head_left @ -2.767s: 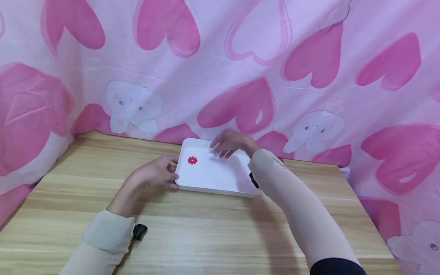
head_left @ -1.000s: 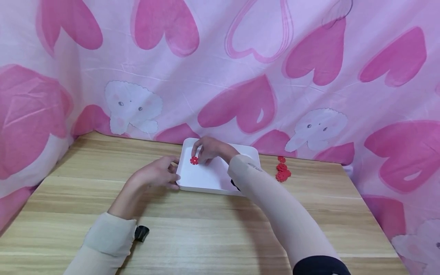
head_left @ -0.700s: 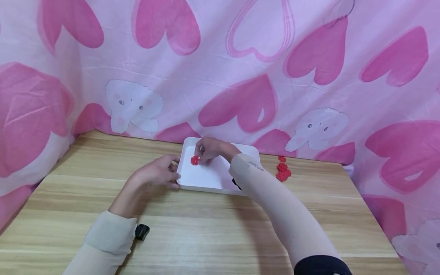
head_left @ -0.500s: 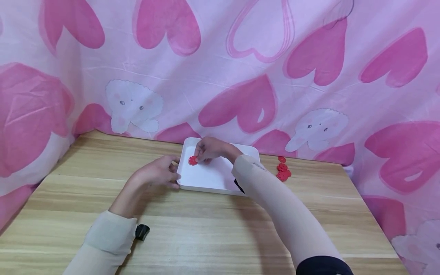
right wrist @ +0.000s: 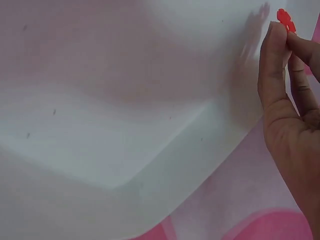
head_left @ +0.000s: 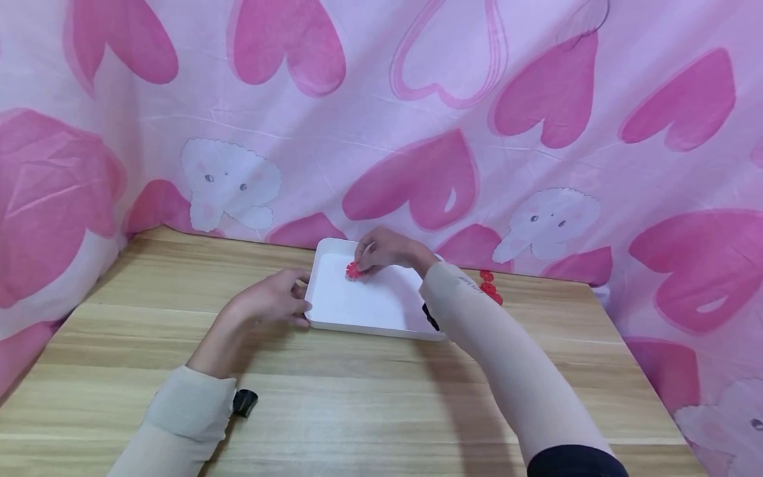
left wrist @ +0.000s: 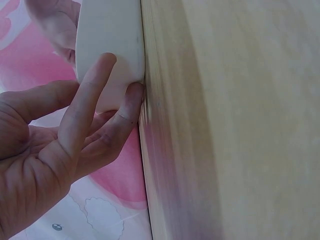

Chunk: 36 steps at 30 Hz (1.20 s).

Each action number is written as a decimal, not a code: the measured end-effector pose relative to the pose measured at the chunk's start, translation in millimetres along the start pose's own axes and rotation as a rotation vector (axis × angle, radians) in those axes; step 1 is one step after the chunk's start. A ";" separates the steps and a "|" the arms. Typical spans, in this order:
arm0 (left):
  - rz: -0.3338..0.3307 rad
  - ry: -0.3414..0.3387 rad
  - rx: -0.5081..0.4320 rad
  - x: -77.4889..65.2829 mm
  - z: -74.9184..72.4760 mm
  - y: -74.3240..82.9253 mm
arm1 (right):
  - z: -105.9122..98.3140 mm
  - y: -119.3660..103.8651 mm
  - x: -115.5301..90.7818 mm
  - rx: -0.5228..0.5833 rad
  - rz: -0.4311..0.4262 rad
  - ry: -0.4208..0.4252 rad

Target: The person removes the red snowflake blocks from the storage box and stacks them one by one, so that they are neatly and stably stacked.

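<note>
My right hand point(head_left: 390, 250) pinches a red notched plastic disc point(head_left: 352, 271) between thumb and fingertips, just above the floor of a white tray point(head_left: 363, 308). In the right wrist view the same red disc point(right wrist: 284, 18) stands on edge at the fingertips. At the tray's left end, my left hand point(head_left: 275, 297) rests its fingertips against the outer wall. The left wrist view has these fingers point(left wrist: 80, 115) spread and mostly straight along the white wall point(left wrist: 107, 30), apart from each other.
Several more red discs point(head_left: 489, 289) lie on the wooden table point(head_left: 357, 404) right of the tray, partly hidden by the right sleeve point(head_left: 489, 324). A pink heart-patterned cloth point(head_left: 369, 132) hangs along the table's back edge.
The right hand reached left to the red disc lying in the tray, took hold of it, and has lifted it slightly to the right. The left hand has stayed at the tray's end.
</note>
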<state>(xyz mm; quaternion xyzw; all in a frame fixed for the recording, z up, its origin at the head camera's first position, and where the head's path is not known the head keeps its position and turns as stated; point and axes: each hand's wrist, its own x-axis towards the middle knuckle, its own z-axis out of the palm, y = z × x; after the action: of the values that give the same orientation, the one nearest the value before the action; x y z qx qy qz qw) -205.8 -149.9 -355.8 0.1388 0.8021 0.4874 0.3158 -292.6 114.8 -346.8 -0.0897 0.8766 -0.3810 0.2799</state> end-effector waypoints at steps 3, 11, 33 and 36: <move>0.002 0.000 0.006 -0.2 0.5 0.0 | -8.7 3.6 -7.6 -0.007 0.013 0.013; 0.005 0.007 0.017 -1.3 0.9 -0.5 | -35.9 17.7 -30.1 0.009 0.081 0.016; 0.020 0.003 -0.002 -4.4 1.0 -1.5 | -94.5 55.3 -101.7 -0.067 0.171 0.063; 0.021 -0.001 -0.001 -4.3 0.8 -1.7 | -103.1 66.5 -111.2 -0.087 0.169 0.055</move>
<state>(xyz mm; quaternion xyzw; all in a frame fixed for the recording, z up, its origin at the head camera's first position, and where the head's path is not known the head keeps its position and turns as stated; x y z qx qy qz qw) -201.8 -152.4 -355.9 0.1475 0.8002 0.4911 0.3111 -254.5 265.8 -290.6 -0.0171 0.9041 -0.3201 0.2825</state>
